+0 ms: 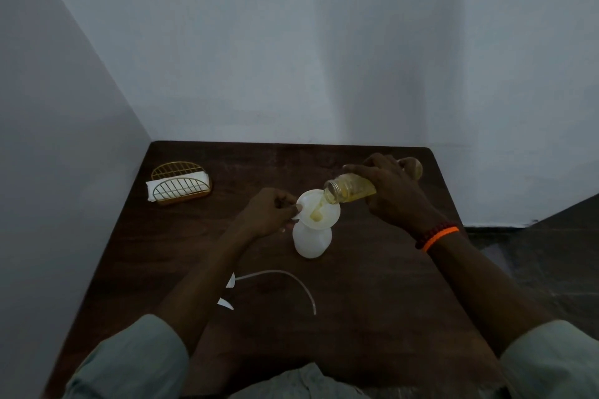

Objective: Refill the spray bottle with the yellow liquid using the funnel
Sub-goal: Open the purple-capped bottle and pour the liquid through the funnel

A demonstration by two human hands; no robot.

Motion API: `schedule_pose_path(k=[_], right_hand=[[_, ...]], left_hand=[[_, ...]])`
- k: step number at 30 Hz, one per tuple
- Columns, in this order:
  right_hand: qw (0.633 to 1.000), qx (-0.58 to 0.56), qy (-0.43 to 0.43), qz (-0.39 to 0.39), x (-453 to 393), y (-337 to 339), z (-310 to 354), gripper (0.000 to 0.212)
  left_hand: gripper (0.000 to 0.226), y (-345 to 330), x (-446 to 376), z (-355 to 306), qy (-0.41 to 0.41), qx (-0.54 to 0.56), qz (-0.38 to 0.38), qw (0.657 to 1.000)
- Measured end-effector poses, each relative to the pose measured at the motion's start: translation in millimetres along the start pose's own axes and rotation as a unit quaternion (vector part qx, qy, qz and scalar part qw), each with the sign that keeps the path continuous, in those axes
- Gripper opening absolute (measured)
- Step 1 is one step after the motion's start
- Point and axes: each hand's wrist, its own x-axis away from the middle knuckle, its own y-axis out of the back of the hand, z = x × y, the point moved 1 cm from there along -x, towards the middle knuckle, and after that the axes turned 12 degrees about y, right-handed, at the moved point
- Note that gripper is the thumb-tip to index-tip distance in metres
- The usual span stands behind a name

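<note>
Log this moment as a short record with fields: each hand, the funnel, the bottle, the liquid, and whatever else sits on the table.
left hand: steadies the funnel by its rim
right hand: holds the clear bottle tipped, mouth over the funnel
funnel: white, seated in the spray bottle's neck
spray bottle: white, upright, head removed
clear bottle: partly full of yellow liquid
yellow liquid: pouring into the funnel
spray head: lies on the table with its tube, nearer the person
napkin holder: gold wire, far left

The left hand [265,215] pinched closed at thumb and fingertips; the right hand [393,191] (banded at the wrist) gripped palm-down, arm extended forward.
</note>
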Motion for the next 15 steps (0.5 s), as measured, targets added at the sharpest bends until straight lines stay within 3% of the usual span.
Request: schedule_pose_path(k=[15], right_hand=[[1.0, -0.007, 0.0, -0.001, -0.2, 2.0, -1.2, 0.07]], left_hand=[[0.013, 0.6, 3.0, -2.5, 0.003, -0.002, 0.007, 1.0]])
